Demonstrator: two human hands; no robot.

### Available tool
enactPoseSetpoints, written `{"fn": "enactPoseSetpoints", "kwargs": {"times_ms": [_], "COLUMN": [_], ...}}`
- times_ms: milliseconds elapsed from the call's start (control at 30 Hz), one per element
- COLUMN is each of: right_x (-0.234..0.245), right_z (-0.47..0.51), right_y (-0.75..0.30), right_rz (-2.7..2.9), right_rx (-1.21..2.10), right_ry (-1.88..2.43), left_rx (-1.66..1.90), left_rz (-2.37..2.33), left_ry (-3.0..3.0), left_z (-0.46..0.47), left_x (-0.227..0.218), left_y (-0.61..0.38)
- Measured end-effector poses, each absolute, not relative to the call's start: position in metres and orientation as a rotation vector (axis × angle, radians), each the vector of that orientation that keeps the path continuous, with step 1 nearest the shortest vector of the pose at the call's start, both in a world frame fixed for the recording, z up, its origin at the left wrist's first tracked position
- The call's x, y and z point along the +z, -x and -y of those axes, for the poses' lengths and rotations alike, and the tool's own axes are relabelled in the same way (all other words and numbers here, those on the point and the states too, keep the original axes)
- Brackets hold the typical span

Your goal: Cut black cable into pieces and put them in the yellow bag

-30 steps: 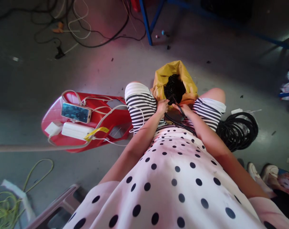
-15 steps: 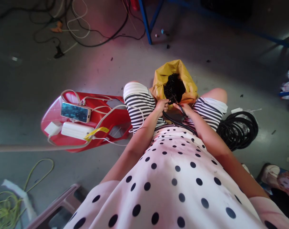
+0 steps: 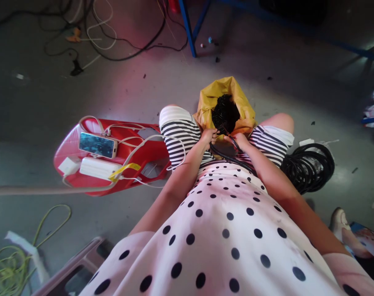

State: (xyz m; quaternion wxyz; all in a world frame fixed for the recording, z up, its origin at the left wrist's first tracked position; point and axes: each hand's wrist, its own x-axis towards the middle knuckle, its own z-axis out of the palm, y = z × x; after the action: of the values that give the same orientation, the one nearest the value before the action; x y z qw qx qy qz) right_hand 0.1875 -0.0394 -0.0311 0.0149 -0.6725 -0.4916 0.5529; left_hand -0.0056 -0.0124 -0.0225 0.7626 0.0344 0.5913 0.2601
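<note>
I can see the person sitting with knees apart, the mouth of a yellow bag gaping between them, and both hands working at its near rim. A black cable crosses the lap just below. The left hand has its fingers curled in around the cable; the right hand pinches it between thumb and bent fingers, with only a small gap between the two hands. The striped knees leave little room sideways, but past the bag the grey floor spreads, specked with scraps, to a blue leg. On the person's left a red stool, with a phone and white leads on it, reaches right to the knee; on the right a black coil lies near the thigh. From here I can't make out what meets between the fingertips, where thin dark strands blur into the black stuff inside the bag. The bag's base is out of sight, the cable slips behind the right forearm, and someone's shoe shows only partly beyond that arm.
</note>
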Motion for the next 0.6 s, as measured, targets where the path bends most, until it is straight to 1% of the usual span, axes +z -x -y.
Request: {"fn": "enactPoseSetpoints", "kwargs": {"times_ms": [167, 367, 600], "right_x": [-0.026, -0.018, -0.025], "right_z": [0.039, 0.036, 0.036], "right_y": [-0.185, -0.184, -0.186], "right_rz": [1.508, 1.48, 1.448], "right_rx": [1.688, 1.79, 1.839], "right_ry": [2.112, 2.114, 2.085], "left_rx": [0.601, 0.653, 0.619], "left_rz": [-1.38, -1.371, -1.304], "left_ry": [-0.13, -0.138, -0.149], "left_z": [0.013, 0.013, 0.014], "left_x": [-0.022, -0.023, -0.023], "left_y": [0.003, 0.002, 0.004]}}
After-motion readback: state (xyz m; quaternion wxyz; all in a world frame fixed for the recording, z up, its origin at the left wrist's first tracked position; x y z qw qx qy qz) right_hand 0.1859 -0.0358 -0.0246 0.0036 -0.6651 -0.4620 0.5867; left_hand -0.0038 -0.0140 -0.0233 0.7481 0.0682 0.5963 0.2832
